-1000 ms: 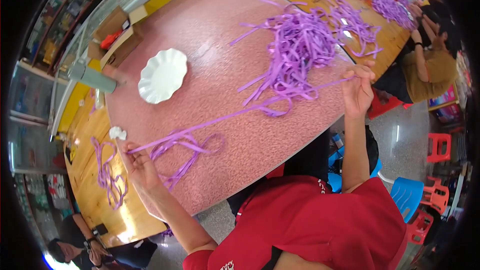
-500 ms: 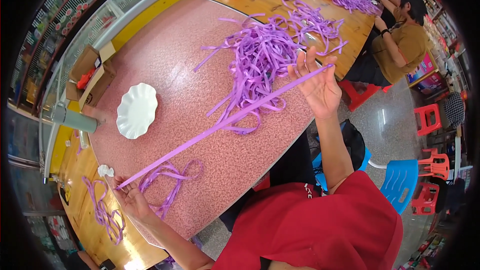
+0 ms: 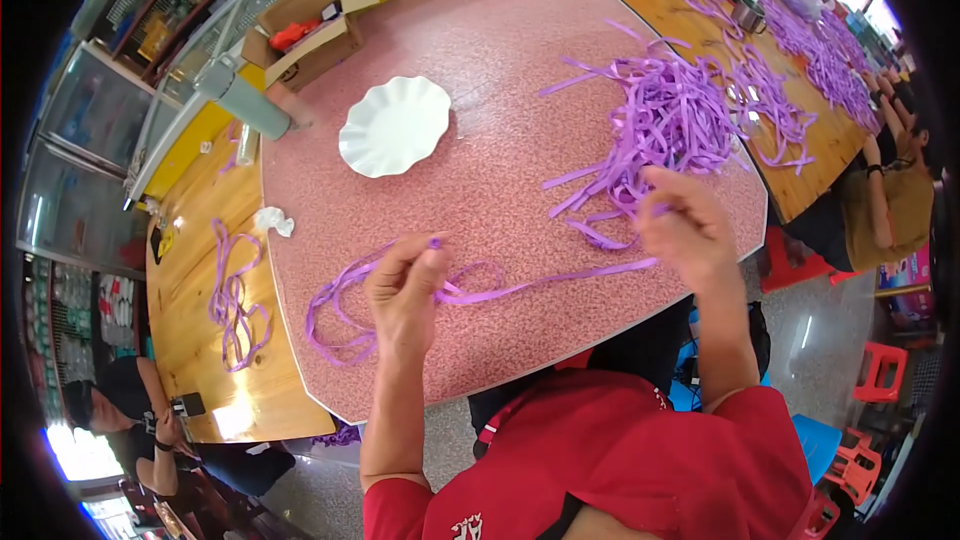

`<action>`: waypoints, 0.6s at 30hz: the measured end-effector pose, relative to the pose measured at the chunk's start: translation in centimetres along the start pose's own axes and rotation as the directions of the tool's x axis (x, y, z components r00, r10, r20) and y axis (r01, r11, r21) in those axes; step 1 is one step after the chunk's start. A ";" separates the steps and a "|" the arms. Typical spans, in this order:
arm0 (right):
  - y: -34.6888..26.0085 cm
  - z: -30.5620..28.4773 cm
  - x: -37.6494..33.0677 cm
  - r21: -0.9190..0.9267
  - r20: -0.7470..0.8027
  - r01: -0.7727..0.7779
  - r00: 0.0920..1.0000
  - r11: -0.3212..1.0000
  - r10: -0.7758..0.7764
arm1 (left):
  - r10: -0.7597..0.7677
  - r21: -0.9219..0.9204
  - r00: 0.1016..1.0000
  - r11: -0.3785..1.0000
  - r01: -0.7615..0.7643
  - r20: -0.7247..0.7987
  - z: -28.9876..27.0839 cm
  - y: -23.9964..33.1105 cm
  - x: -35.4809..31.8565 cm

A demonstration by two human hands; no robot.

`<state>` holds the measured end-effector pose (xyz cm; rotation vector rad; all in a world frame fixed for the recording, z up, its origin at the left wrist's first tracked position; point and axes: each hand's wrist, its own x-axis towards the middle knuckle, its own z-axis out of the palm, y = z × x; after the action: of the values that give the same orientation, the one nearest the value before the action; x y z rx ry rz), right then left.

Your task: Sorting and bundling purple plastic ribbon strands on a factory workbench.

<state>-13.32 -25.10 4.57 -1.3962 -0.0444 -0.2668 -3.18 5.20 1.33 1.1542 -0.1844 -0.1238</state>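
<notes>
A purple ribbon [image 3: 560,277] runs slack, low over the pink speckled table [image 3: 520,330], between my two hands. My left hand [image 3: 403,290] is closed in a pinch, with a bit of purple ribbon showing at its fingertips. My right hand [image 3: 692,235] has curled fingers closed on the ribbon's other part, beside the big tangled heap of purple ribbons [image 3: 670,120]. Its fingertips are slightly blurred. Loose ribbon loops [image 3: 325,315] lie on the table left of my left hand.
A white scalloped plate [image 3: 395,127], a crumpled tissue [image 3: 275,221], a green bottle [image 3: 240,100] and an open cardboard box [image 3: 310,40] stand beyond. More ribbons lie on wooden tables at the left [image 3: 180,340] and right [image 3: 790,185]. Other people sit at both sides.
The ribbon was stretched taut between my widely spread hands; now it hangs slack and my hands are closer together. My right fingers have curled in. The view has turned left.
</notes>
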 end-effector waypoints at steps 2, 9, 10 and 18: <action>0.3 3.5 1.5 -0.065 0.091 -0.126 0.987 0.990 0.132 | -0.035 0.050 0.992 0.998 0.029 0.119 0.8 -0.3 -0.2; 3.0 9.0 4.6 -0.099 0.261 -0.007 0.965 0.995 0.032 | -0.130 0.021 0.957 0.991 0.128 0.260 0.9 -1.3 0.2; 3.1 9.3 4.7 -0.101 0.274 -0.015 0.961 0.995 0.043 | -0.151 -0.029 0.950 0.986 0.165 0.273 0.7 -1.4 0.3; 4.1 11.1 4.4 -0.115 0.204 -0.039 0.977 0.993 0.062 | -0.146 -0.040 0.956 0.986 0.161 0.252 -0.2 -1.2 0.6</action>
<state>-6.76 -14.35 3.43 -1.5290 -0.1687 -0.0814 -2.55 4.79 0.16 1.0903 -0.3109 -0.4112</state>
